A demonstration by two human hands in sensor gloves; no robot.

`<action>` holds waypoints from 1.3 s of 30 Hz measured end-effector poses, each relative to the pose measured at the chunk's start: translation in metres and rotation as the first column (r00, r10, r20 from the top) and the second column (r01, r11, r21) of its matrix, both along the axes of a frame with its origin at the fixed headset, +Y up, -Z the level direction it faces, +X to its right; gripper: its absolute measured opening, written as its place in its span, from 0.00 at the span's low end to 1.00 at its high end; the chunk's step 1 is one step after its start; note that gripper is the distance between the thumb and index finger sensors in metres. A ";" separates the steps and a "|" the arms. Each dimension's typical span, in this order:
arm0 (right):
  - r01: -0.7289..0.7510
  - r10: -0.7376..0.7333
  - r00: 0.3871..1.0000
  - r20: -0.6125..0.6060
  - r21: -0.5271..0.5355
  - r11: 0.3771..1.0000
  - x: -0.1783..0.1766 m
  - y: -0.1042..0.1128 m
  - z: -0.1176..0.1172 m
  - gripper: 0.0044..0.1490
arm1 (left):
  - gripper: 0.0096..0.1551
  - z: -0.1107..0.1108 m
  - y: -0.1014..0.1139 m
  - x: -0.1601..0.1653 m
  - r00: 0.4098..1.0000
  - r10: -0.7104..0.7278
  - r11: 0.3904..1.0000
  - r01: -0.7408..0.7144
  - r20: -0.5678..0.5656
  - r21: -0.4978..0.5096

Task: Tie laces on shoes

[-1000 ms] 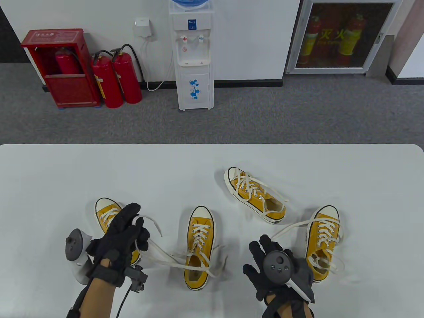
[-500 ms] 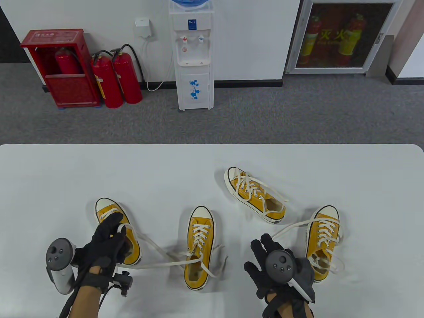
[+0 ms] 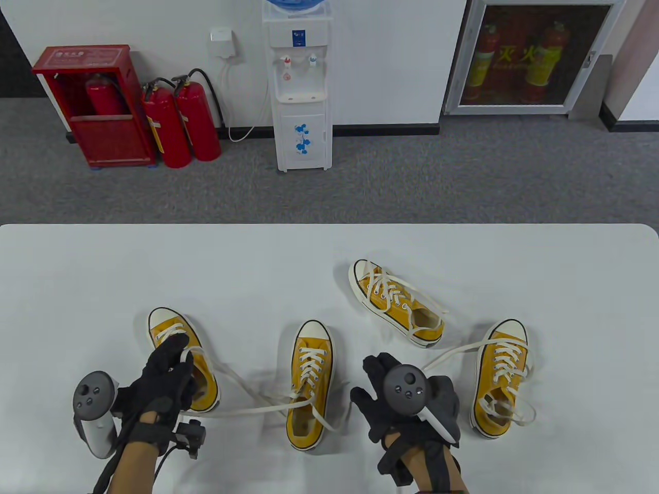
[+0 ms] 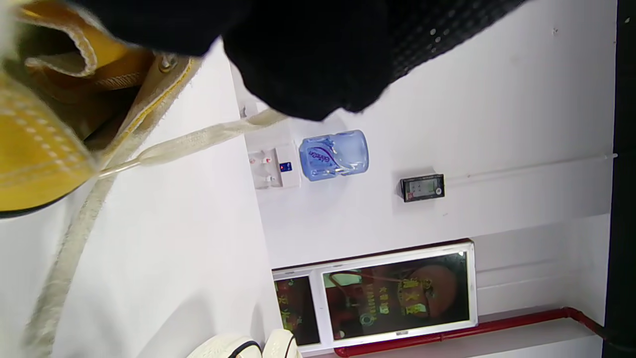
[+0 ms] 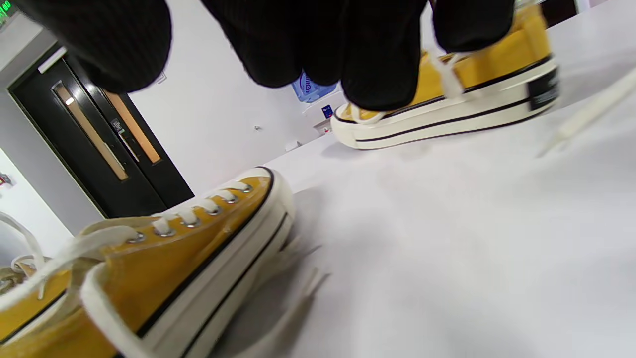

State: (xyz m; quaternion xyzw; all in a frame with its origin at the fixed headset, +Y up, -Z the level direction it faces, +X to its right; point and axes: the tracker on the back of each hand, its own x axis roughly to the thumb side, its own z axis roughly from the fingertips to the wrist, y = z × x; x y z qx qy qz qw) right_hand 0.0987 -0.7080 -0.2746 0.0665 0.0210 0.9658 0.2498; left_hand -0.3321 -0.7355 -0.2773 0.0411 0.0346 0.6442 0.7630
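None of the four shoes looked tied, so nearly the whole task lay ahead of you. Your left hand (image 3: 163, 378) pinched a lace (image 3: 242, 395) and held it out over the left shoe (image 3: 181, 355); that lace ran slack across the table (image 3: 103, 267) to the middle shoe (image 3: 309, 383), which seemed to be the one you were working on. A second lace end trailed loose off that shoe's right side. Your right hand (image 3: 406, 399) hovered just right of the middle shoe with fingers spread, holding nothing that the pictures showed. By my reading, you had only gathered one end; the cross, the loops and the pull all remained, then three more shoes.

The far shoe (image 3: 397, 303) lay tilted with loose laces. The right shoe (image 3: 502, 375) had one lace stretched toward your right hand and another curled near its heel.

Some things were hard to make out. In the table view your left hand covered the heel half of the left shoe, so I could not tell how its own laces lay. The left wrist view was turned on its side, and the glove hid the exact pinch point on the lace. In the right wrist view the fingers (image 5: 377, 54) blocked the top, and motion blur smeared the lace ends on the table. Whether the right shoe's long lace touched your right hand, I could not tell.
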 end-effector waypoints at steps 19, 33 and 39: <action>0.193 -0.204 0.975 -0.089 -0.119 0.974 -0.020 -0.058 0.005 0.47 | 0.32 0.001 0.003 0.016 0.990 -0.134 0.991 0.134 0.041 0.004; 0.077 -0.096 0.984 -0.153 -0.123 0.989 -0.035 -0.062 0.008 0.49 | 0.32 0.001 -0.002 0.016 0.994 -0.105 0.994 0.106 0.038 -0.019; 0.050 -0.067 0.987 -0.145 -0.121 0.991 -0.040 -0.064 0.009 0.43 | 0.32 0.000 -0.003 0.016 0.993 -0.111 0.994 0.112 0.038 -0.019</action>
